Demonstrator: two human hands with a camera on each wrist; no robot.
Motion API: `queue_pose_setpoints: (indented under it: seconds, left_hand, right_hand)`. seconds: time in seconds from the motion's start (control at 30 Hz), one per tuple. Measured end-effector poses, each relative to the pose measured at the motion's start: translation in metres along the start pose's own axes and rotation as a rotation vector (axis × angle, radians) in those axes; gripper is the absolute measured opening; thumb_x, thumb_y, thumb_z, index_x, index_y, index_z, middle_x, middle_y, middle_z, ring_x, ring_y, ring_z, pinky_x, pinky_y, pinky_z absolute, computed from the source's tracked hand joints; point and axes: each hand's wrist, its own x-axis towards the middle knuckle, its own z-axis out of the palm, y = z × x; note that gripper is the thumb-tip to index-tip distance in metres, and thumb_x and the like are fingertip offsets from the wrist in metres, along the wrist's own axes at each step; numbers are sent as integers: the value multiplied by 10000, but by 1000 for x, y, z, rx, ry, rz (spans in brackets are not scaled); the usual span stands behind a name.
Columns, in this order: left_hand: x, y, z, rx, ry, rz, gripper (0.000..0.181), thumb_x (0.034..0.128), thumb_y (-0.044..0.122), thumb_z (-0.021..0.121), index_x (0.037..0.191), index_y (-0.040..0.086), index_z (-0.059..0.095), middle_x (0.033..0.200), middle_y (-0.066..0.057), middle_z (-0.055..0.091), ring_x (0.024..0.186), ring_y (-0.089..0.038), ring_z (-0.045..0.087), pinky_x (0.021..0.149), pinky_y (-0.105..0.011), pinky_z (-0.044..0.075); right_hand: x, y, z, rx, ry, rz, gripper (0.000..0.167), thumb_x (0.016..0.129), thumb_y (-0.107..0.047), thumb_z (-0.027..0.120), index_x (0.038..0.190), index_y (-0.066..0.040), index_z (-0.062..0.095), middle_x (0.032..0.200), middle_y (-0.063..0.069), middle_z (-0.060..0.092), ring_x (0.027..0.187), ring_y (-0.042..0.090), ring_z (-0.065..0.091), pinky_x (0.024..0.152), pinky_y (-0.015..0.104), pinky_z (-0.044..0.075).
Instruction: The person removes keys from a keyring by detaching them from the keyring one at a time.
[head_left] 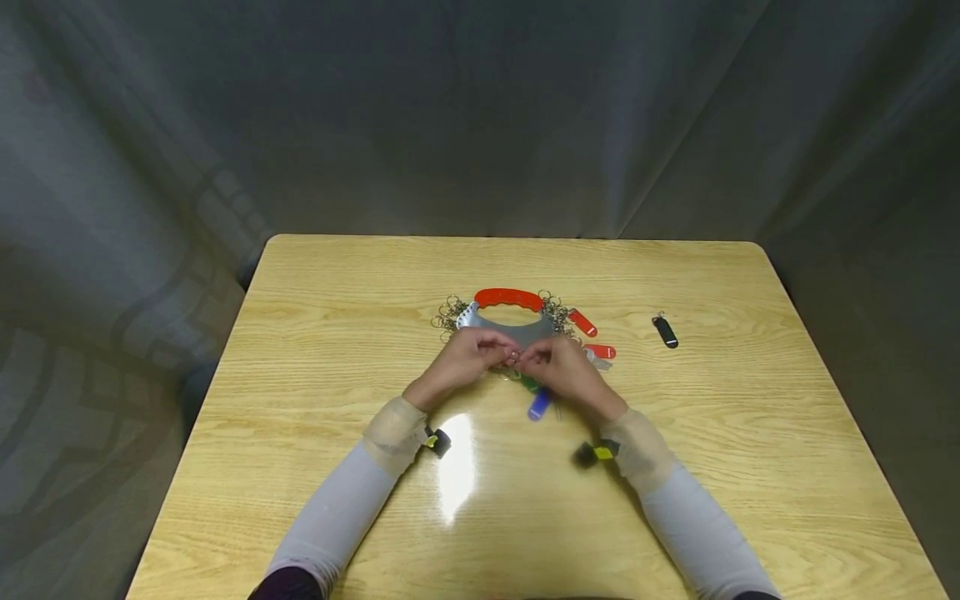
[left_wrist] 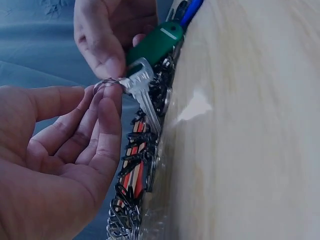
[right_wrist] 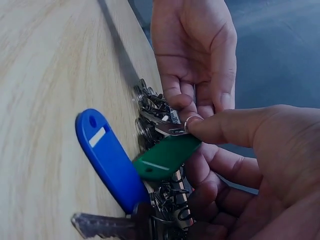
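Both hands meet at a small metal key ring. My right hand pinches it between thumb and fingers. My left hand has curled fingertips at the ring's other side; its exact grip is partly hidden. A silver key and a green tag hang by the ring. Beneath the hands lies a grey metal plate with a red handle, with many rings along its sides.
A blue tag lies just in front of the right hand, beside another key. Two red tags are right of the plate. Farther right is a black tag. A grey curtain hangs behind the table.
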Motion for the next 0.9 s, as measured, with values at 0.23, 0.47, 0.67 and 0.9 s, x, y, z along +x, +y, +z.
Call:
queue_pose_setpoints:
  seconds: [0.23,0.47,0.67,0.9]
  left_hand:
    - [0,-4,1,38,-1,45,178,1002,13,680,1160,11,762,1090,-122,779,975,-217,751,847,-268,618]
    - [-1,-4,2,86,-15,95,139,946,-38,731,1078,-4,758,991,-107,773,916,-234,745,822,-256,622]
    - [-1,0,1,189,-15,112,65,958,82,776,1019,56,776,944,-50,769,837,-134,711,782,-237,609]
    - [-2,3,-1,229,-77,159,82,989,70,732,1047,44,784,1003,-81,787,869,-146,721,814,-224,595]
  right_hand:
    - [-3,0,-2,36,27,-11,32,929,-95,785,961,-94,784,881,24,740,799,204,654,729,316,560]
    - [-5,-2,-4,80,60,-27,70,921,-49,769,960,-106,766,917,35,747,859,221,656,782,327,560]
    - [-6,-5,-5,119,63,33,45,954,-59,728,994,-75,744,956,67,752,878,235,664,805,316,564]
    - [-6,-6,-5,160,73,119,52,971,-83,706,1016,-58,716,990,86,736,885,250,671,772,317,555]
